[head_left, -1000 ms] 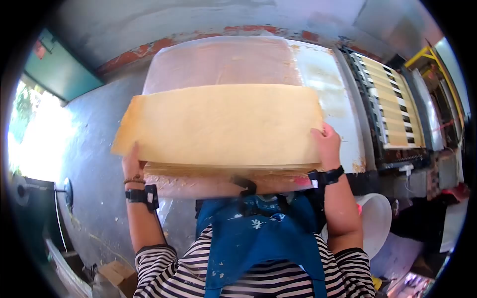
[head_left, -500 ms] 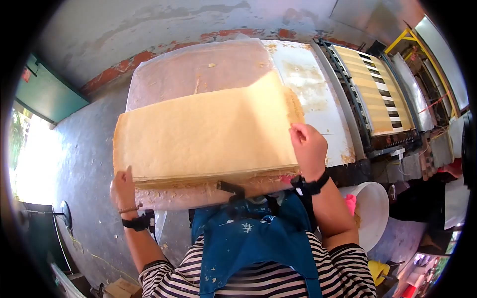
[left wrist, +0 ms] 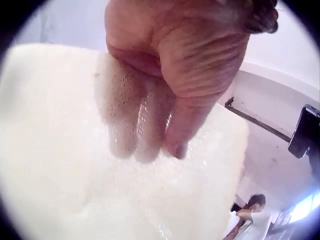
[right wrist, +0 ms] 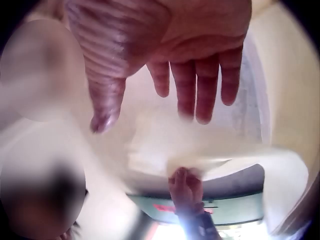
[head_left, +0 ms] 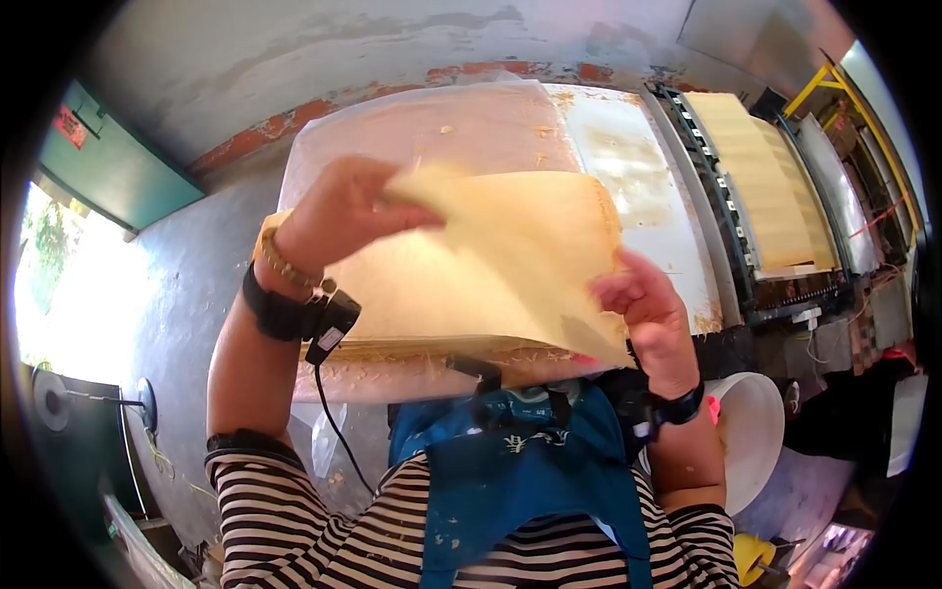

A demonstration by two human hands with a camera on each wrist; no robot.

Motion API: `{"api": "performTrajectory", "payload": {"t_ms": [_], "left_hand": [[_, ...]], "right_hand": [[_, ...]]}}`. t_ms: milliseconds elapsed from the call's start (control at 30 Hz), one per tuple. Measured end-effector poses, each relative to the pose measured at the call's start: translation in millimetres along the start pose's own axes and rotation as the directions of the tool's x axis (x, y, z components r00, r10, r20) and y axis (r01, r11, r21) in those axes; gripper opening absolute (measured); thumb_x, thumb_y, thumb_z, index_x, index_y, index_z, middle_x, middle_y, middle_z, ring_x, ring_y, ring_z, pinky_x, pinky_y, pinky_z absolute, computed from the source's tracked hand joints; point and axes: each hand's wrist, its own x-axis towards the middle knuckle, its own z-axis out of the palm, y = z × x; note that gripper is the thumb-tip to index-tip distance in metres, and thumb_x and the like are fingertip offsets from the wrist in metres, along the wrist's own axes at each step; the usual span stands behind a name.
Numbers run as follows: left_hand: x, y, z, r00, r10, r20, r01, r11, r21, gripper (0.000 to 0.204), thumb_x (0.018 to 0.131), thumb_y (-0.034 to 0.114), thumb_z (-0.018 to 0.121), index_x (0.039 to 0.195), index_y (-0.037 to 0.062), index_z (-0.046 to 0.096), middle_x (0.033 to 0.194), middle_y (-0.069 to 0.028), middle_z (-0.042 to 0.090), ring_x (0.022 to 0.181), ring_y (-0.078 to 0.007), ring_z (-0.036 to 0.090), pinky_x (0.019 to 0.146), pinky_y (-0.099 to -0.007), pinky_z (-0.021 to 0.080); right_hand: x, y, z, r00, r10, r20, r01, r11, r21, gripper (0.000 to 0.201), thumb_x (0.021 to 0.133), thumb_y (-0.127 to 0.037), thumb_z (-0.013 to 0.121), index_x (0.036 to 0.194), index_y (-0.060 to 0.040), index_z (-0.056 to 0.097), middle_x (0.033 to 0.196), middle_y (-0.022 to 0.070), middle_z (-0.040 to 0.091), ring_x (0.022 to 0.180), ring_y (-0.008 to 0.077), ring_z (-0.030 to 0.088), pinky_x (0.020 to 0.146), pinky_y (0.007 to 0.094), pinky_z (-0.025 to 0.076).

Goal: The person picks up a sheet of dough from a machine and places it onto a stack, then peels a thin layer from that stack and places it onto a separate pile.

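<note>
A thin pale yellow sheet [head_left: 510, 265] is raised and bent over a stack of like sheets [head_left: 373, 294]. The left hand [head_left: 343, 211] pinches its edge above the stack. In the left wrist view, the thumb of the left hand [left wrist: 170, 65] lies on the near face of the sheet [left wrist: 55, 140], and the other fingers show through it. Beside the right end of the sheet is the right hand [head_left: 655, 319], fingers apart. In the right wrist view, the right hand [right wrist: 165, 45] has straight, spread fingers with nothing between them; the sheet [right wrist: 150, 145] hangs beyond.
Clear plastic [head_left: 442, 128] covers the surface under and behind the stack. To its right are a white board [head_left: 628, 167] and a rack with yellow sheets [head_left: 756, 187]. A white bucket [head_left: 760, 442] stands at the lower right. A person [left wrist: 247, 217] shows in the left wrist view.
The left hand has risen from the stack's near left corner and moved right, lifting a sheet. The right hand has shifted slightly right and down, its fingers spread.
</note>
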Motion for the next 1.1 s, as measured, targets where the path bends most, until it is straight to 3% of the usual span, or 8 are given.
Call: {"api": "performTrajectory", "payload": {"t_ms": [233, 333, 567, 733, 900, 967, 1000, 1100], "left_hand": [[17.2, 45.6, -19.6, 0.824, -0.015, -0.567, -0.075, 0.988, -0.135, 0.026, 0.088, 0.017, 0.069, 0.107, -0.0015, 0.066, 0.096, -0.0087, 0.071, 0.085, -0.0144, 0.067, 0.076, -0.0261, 0.054], [18.6, 84.6, -21.2, 0.749, -0.18, -0.638, 0.008, 0.965, -0.263, 0.025, 0.088, 0.015, 0.067, 0.106, -0.0016, 0.067, 0.098, -0.0116, 0.07, 0.084, -0.0189, 0.068, 0.071, -0.0261, 0.055], [8.3, 107.8, -38.9, 0.688, 0.584, -0.431, -0.326, 0.779, 0.536, 0.024, 0.094, 0.014, 0.055, 0.102, -0.0051, 0.067, 0.089, -0.0118, 0.071, 0.079, -0.0187, 0.069, 0.07, -0.0261, 0.056], [-7.2, 150.7, -49.7, 0.557, 0.135, -0.82, -0.32, 0.945, -0.062, 0.03, 0.095, 0.021, 0.048, 0.098, -0.0014, 0.068, 0.09, -0.0134, 0.07, 0.081, -0.024, 0.069, 0.072, -0.0311, 0.055], [-82.8, 87.2, -148.5, 0.56, 0.343, -0.754, 0.134, 0.861, 0.491, 0.035, 0.091, 0.025, 0.063, 0.117, 0.0017, 0.061, 0.113, -0.0128, 0.064, 0.105, -0.0222, 0.062, 0.092, -0.031, 0.05], [-121.6, 41.0, -166.5, 0.568, 0.165, -0.806, -0.148, 0.984, 0.097, 0.042, 0.091, 0.027, 0.067, 0.123, 0.0021, 0.058, 0.125, -0.0118, 0.059, 0.119, -0.0223, 0.055, 0.102, -0.0314, 0.044], [-108.5, 38.8, -151.7, 0.433, -0.113, -0.894, -0.355, 0.89, -0.285, 0.029, 0.09, 0.014, 0.067, 0.115, 0.0032, 0.059, 0.101, -0.0074, 0.068, 0.09, -0.0199, 0.069, 0.075, -0.0292, 0.057], [-140.1, -44.5, -138.9, 0.406, -0.47, -0.784, -0.332, 0.723, -0.606, 0.042, 0.089, 0.015, 0.069, 0.126, 0.0057, 0.051, 0.12, -0.0059, 0.062, 0.108, -0.0194, 0.062, 0.09, -0.0304, 0.055]], "right_hand": [[-7.6, 85.3, -12.8, 0.947, 0.113, 0.302, -0.062, 0.983, -0.173, 0.109, 0.067, -0.034, 0.088, 0.148, -0.0003, 0.023, 0.152, 0.0133, 0.029, 0.14, 0.027, 0.031, 0.112, 0.0432, 0.027], [15.5, 114.3, 18.3, 0.975, 0.21, 0.073, -0.194, 0.964, -0.182, 0.108, 0.068, -0.032, 0.088, 0.15, -0.0111, 0.021, 0.15, 0.0093, 0.034, 0.136, 0.0266, 0.036, 0.108, 0.0408, 0.031], [61.9, 150.8, 62.1, 0.972, 0.228, 0.06, -0.213, 0.958, -0.194, 0.044, 0.083, -0.016, 0.075, 0.121, -0.0021, 0.057, 0.112, 0.0048, 0.063, 0.099, 0.0138, 0.059, 0.087, 0.0282, 0.048], [70.4, 165.0, 69.9, 0.954, 0.296, -0.044, -0.297, 0.92, -0.255, 0.023, 0.088, -0.014, 0.069, 0.107, -0.001, 0.064, 0.102, 0.0029, 0.066, 0.092, 0.0101, 0.061, 0.081, 0.0253, 0.049], [93.9, 74.5, 44.0, 0.972, -0.035, -0.234, -0.028, 0.964, -0.263, 0.019, 0.095, -0.02, 0.06, 0.1, -0.002, 0.064, 0.089, -0.0016, 0.064, 0.078, 0.0063, 0.057, 0.07, 0.0231, 0.048], [108.8, 9.6, 29.9, 0.97, -0.156, -0.185, 0.074, 0.919, -0.388, 0.016, 0.096, -0.019, 0.059, 0.101, -0.0043, 0.063, 0.088, -0.0025, 0.063, 0.078, 0.005, 0.057, 0.069, 0.0203, 0.047], [115.4, -27.8, 29.5, 0.98, -0.079, -0.184, -0.008, 0.902, -0.431, 0.015, 0.096, -0.019, 0.059, 0.101, -0.0049, 0.063, 0.086, -0.0026, 0.062, 0.076, 0.0047, 0.057, 0.068, 0.0198, 0.047], [146.9, -79.7, 26.3, 0.992, -0.111, -0.059, 0.034, 0.691, -0.722, 0.015, 0.095, -0.018, 0.06, 0.098, -0.0037, 0.064, 0.079, -0.0038, 0.059, 0.071, 0.0045, 0.056, 0.067, 0.0205, 0.047]]}}
